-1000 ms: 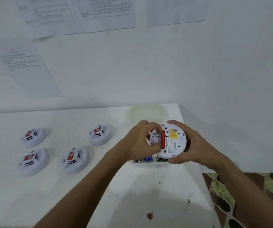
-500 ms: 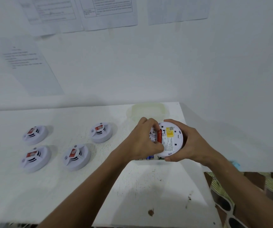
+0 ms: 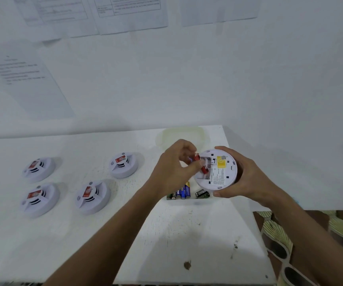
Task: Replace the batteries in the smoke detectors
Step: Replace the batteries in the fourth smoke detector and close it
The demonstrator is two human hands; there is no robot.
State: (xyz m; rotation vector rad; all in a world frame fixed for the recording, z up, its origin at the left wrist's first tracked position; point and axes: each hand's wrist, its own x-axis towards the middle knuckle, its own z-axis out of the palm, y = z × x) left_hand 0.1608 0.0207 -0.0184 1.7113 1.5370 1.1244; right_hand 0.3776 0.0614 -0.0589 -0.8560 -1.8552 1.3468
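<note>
Head view: my right hand point(image 3: 247, 178) grips the upturned smoke detector point(image 3: 218, 170) above the box of batteries point(image 3: 182, 191) on the surface point(image 3: 176, 234). My left hand point(image 3: 172, 172) pinches a red battery point(image 3: 200, 165) at its open compartment.

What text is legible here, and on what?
"EVEREADY": partly readable on the black battery in the box.
Blue batteries: print too small.
Held detector, yellow sticker and printed lines: too small.
Red battery in the left hand: nothing readable.
Red labels on the four table detectors: logo only, blurred.
Wall papers: blurred.
</note>
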